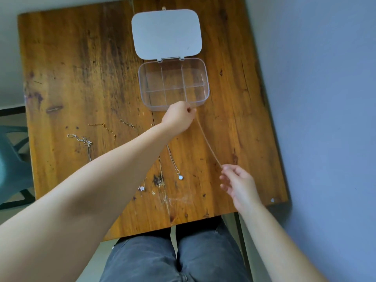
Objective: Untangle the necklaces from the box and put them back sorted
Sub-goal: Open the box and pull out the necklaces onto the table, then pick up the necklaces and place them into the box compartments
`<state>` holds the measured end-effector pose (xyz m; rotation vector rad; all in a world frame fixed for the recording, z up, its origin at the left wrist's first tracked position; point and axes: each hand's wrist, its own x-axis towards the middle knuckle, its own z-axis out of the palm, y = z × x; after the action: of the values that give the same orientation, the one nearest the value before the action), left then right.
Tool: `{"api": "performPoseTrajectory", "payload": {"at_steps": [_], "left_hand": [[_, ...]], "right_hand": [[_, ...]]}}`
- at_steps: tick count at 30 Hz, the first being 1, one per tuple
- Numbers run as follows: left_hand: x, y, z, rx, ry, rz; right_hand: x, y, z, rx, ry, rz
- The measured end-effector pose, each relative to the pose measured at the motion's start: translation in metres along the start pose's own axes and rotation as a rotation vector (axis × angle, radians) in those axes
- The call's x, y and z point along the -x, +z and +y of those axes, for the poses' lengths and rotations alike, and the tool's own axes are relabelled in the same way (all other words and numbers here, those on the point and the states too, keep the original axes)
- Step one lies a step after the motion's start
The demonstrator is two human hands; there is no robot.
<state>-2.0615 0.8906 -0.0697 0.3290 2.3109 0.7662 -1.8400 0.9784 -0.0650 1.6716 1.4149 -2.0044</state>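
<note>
A thin pale chain necklace (207, 142) is stretched taut between my two hands. My left hand (179, 117) pinches its far end just in front of the clear box (206, 78). My right hand (238, 183) pinches its near end close to the table's front right. The box stands open with its grey lid (166, 35) folded back, and its compartments hold nothing. A silver necklace with a round white pendant (180, 177) lies between my arms. Left of my forearm lie a silver chain (83, 140), a gold chain (105, 128) and another chain (128, 123).
A small flower pendant (141, 188) lies near the table's front edge. The wooden table (71, 68) ends on the right at a blue-grey wall (325, 98). A teal chair (12, 159) stands to the left. My knees are under the front edge.
</note>
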Motion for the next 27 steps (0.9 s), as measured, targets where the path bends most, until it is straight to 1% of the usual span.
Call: {"api": "performPoseTrajectory", "payload": {"at_steps": [2,4,7,10,13,14,16,20,23,25,27], "left_hand": [[0.001,0.01,-0.001,-0.157,0.052,0.049],[0.004,0.021,-0.005,-0.232,0.112,0.118],[0.007,0.03,-0.013,-0.214,0.159,0.17],[0.012,0.026,-0.022,-0.157,0.238,0.151],[0.031,0.005,-0.042,-0.074,0.309,0.168],[0.041,-0.004,-0.052,-0.038,0.299,0.184],[0.067,-0.023,-0.086,0.031,0.225,0.238],[0.135,-0.046,-0.174,0.06,-0.023,0.349],[0.186,-0.05,-0.231,0.037,-0.206,0.403],[0.205,-0.041,-0.247,0.034,-0.261,0.398],[0.208,-0.027,-0.25,0.014,-0.277,0.372]], "right_hand": [[0.001,0.008,0.014,0.052,0.001,0.045],[-0.001,0.013,0.022,0.082,-0.004,0.066],[-0.005,0.015,0.028,0.174,-0.035,0.066],[-0.008,0.014,0.028,0.306,-0.07,0.062],[-0.005,0.017,0.022,0.481,-0.196,0.116],[-0.002,0.02,0.018,0.527,-0.253,0.126],[0.005,0.042,0.01,0.598,-0.354,0.076],[0.014,0.121,0.002,0.734,-0.489,-0.173],[0.022,0.192,0.014,0.848,-0.548,-0.385],[0.027,0.229,0.026,0.969,-0.604,-0.483],[0.031,0.256,0.039,1.089,-0.653,-0.534]]}}
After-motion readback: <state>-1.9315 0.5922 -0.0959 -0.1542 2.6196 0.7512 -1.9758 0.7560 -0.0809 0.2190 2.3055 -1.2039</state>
